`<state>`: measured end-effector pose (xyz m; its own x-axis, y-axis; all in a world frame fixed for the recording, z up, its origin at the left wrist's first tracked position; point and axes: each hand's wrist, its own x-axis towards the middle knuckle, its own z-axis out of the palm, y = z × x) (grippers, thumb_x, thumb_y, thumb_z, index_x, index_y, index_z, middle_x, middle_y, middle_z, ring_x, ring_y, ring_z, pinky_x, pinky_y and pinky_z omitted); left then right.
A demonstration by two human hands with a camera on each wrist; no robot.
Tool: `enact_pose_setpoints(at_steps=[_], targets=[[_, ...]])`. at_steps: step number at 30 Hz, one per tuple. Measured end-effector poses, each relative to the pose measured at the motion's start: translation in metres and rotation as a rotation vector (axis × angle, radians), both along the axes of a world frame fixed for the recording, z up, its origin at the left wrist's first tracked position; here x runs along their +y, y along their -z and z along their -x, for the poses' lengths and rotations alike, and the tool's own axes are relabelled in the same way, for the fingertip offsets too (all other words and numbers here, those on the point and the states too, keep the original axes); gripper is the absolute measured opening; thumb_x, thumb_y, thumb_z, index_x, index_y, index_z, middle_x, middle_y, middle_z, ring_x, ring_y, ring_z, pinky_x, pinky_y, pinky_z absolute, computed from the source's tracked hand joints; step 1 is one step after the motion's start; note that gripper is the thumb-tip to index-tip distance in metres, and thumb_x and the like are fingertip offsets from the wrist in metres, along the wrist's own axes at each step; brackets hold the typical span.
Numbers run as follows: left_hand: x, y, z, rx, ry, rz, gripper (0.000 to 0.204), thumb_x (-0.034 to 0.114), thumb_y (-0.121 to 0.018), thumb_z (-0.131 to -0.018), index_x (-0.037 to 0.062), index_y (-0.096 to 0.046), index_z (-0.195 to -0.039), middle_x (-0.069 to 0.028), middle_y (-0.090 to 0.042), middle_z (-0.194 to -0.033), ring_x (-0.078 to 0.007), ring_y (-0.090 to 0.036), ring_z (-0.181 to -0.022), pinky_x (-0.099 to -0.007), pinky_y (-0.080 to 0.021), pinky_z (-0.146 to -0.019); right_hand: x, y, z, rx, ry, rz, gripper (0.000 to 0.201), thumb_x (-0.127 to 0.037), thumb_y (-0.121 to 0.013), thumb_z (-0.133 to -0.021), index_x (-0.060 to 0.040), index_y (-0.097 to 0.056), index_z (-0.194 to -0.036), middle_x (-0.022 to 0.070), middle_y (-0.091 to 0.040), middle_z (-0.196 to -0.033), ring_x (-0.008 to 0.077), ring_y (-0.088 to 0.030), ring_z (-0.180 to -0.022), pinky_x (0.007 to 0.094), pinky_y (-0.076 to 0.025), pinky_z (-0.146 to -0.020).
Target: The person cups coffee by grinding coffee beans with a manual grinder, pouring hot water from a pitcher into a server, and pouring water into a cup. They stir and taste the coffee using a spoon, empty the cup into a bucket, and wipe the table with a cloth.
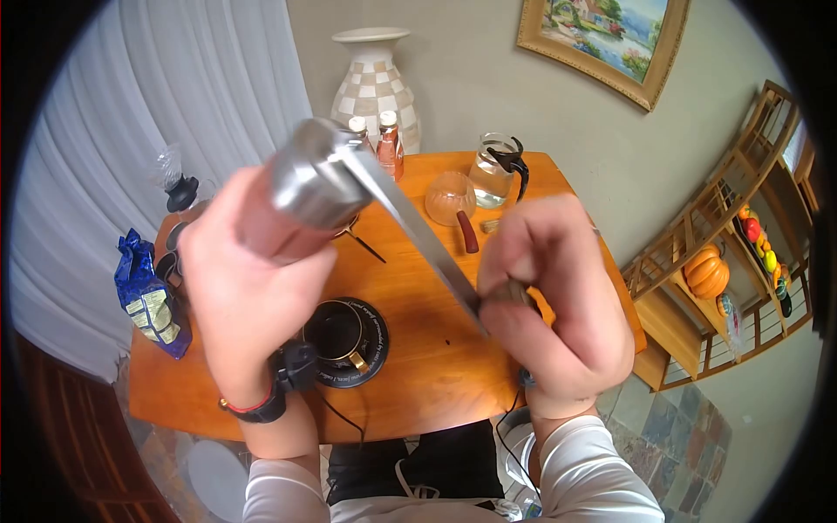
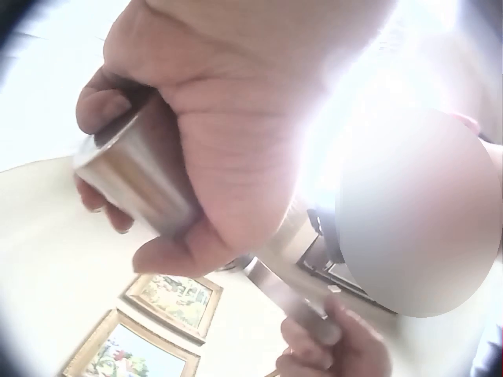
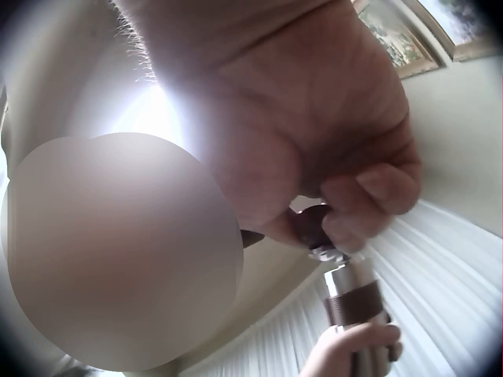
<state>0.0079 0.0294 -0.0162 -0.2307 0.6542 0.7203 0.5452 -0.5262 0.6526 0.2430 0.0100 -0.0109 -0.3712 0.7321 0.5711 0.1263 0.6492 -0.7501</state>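
My left hand (image 1: pixel 253 283) grips the body of a hand coffee grinder (image 1: pixel 318 179), a steel cylinder held tilted above the table. Its long flat crank arm (image 1: pixel 423 240) slants down to the right. At the arm's end, the curled fingers of my right hand (image 1: pixel 562 305) pinch the dark knob (image 1: pixel 513 296). In the left wrist view, fingers and thumb wrap round the steel cylinder (image 2: pixel 141 173). A brown band (image 3: pixel 355 305) circles the grinder in the right wrist view. Below my left hand sits a black cup (image 1: pixel 334 333) with a gold handle on a black saucer (image 1: pixel 377 349).
On the wooden table (image 1: pixel 418 375) stand a glass pitcher (image 1: pixel 493 179) of water, a round glass pot (image 1: pixel 446 199) with a red-brown handle and bottles (image 1: pixel 390 152) of reddish liquid. A blue bag (image 1: pixel 148 296) stands at the left edge. A checkered vase (image 1: pixel 375 87) rises behind.
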Motion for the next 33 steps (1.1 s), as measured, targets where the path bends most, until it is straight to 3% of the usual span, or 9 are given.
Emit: enact_pose_setpoints(at_steps=[3,5,9,12,16,18,23,27,33], targets=[[-0.026,-0.011,0.001,0.094,0.144,0.061,0.037,0.0,-0.076,-0.067,-0.0032,-0.068,-0.104,-0.0065,-0.072,-0.093,-0.0129,-0.067,-0.085,-0.0283,-0.053,-0.08,0.024,-0.003,0.0,-0.042,0.166,0.029,0.021,0.003,-0.051,-0.095,0.0009,-0.047,-0.115,0.0017,-0.054,-0.086,0.0074,-0.044,-0.075,0.0201,-0.04,-0.073],[-0.022,-0.004,0.004,0.211,0.341,0.03,0.04,0.01,-0.079,-0.057,-0.001,-0.069,-0.095,-0.0092,-0.071,-0.085,-0.0207,-0.069,-0.076,-0.0302,-0.053,-0.074,0.052,0.01,-0.001,-0.019,0.197,-0.157,0.021,-0.006,-0.059,-0.1,0.0001,-0.046,-0.114,0.0098,-0.059,-0.074,0.0209,-0.059,-0.064,0.0314,-0.046,-0.062],[-0.014,0.001,-0.006,0.552,0.426,0.172,0.043,0.01,-0.078,-0.052,0.0037,-0.07,-0.094,-0.0148,-0.069,-0.083,-0.035,-0.067,-0.074,-0.0354,-0.054,-0.07,0.054,0.003,0.007,0.148,0.276,-0.178,0.018,-0.003,-0.055,-0.102,0.0001,-0.044,-0.116,0.0039,-0.055,-0.079,0.0096,-0.054,-0.069,0.0259,-0.044,-0.063],[-0.014,0.011,-0.014,0.764,0.438,0.371,0.021,0.011,-0.077,-0.063,0.0096,-0.068,-0.082,-0.011,-0.069,-0.079,-0.0375,-0.065,-0.071,-0.0442,-0.052,-0.064,0.023,0.001,0.014,0.431,0.073,-0.076,0.019,-0.005,-0.051,-0.1,-0.0028,-0.049,-0.119,0.0045,-0.054,-0.1,0.0057,-0.045,-0.076,0.0163,-0.034,-0.059],[-0.015,0.002,-0.016,0.83,0.247,0.469,0.024,0.012,-0.078,-0.065,0.0069,-0.064,-0.084,-0.0125,-0.066,-0.075,-0.0381,-0.067,-0.079,-0.0476,-0.053,-0.066,0.011,0.004,0.009,0.384,0.0,-0.288,0.016,-0.006,-0.066,-0.091,-0.0009,-0.054,-0.102,0.0091,-0.058,-0.081,0.011,-0.046,-0.063,0.0237,-0.036,-0.053],[-0.013,-0.002,-0.012,0.776,-0.005,0.344,0.027,0.011,-0.08,-0.065,0.0058,-0.066,-0.087,-0.0138,-0.069,-0.079,-0.0384,-0.068,-0.078,-0.0443,-0.055,-0.068,0.019,0.0,-0.005,0.166,-0.505,-0.314,0.022,-0.009,-0.082,-0.081,-0.0027,-0.061,-0.085,0.0112,-0.061,-0.074,0.0189,-0.053,-0.055,0.0301,-0.04,-0.049],[-0.011,-0.007,-0.006,0.197,0.06,0.109,0.035,0.003,-0.083,-0.066,-0.0008,-0.07,-0.099,-0.0123,-0.072,-0.081,-0.0211,-0.069,-0.071,-0.0302,-0.055,-0.071,0.016,-0.009,-0.021,-0.191,-0.373,-0.312,0.021,-0.013,-0.084,-0.08,-0.0028,-0.067,-0.086,0.0093,-0.066,-0.08,0.023,-0.064,-0.062,0.0288,-0.045,-0.053],[-0.02,-0.008,0.016,0.315,0.246,0.0,0.041,0.008,-0.08,-0.056,-0.002,-0.07,-0.095,-0.0114,-0.069,-0.079,-0.0211,-0.067,-0.071,-0.028,-0.052,-0.071,0.027,-0.011,-0.025,-0.325,0.151,-0.167,0.022,-0.014,-0.075,-0.088,-0.0038,-0.06,-0.1,0.0086,-0.064,-0.079,0.0271,-0.061,-0.061,0.0334,-0.048,-0.057],[-0.016,-0.008,-0.004,0.641,0.522,0.222,0.033,0.013,-0.082,-0.057,0.0087,-0.068,-0.087,-0.0101,-0.068,-0.081,-0.0354,-0.066,-0.077,-0.0414,-0.054,-0.067,0.046,0.004,-0.006,0.175,0.257,-0.215,0.022,-0.002,-0.071,-0.09,-0.0029,-0.058,-0.108,0.0049,-0.064,-0.086,0.0096,-0.053,-0.057,0.0245,-0.042,-0.055]])
